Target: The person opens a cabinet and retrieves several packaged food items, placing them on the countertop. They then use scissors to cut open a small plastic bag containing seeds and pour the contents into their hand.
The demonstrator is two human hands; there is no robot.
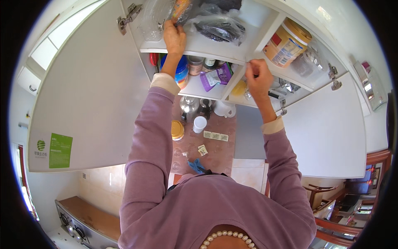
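My left hand (174,38) reaches onto the upper shelf (202,51) of an open white wall cabinet. Its fingers close on the lower end of a plastic packet with orange print (181,10). Left of that hand stands a clear ribbed plastic container (154,21). A clear plastic bag of dark contents (219,28) lies to its right. My right hand (258,76) has curled fingers beside the front edge of the cabinet's upright divider (238,77). I see nothing held in it, and its palm side is partly hidden.
The lower shelf holds a blue jar (182,73) and a purple pouch (216,77). A gold-lidded canister (287,43) stands upper right. Open doors flank me, left (84,93) and right (326,133). Below, a counter (214,155) carries a steel kettle (189,105), white jar (200,124) and blue cloth (196,166).
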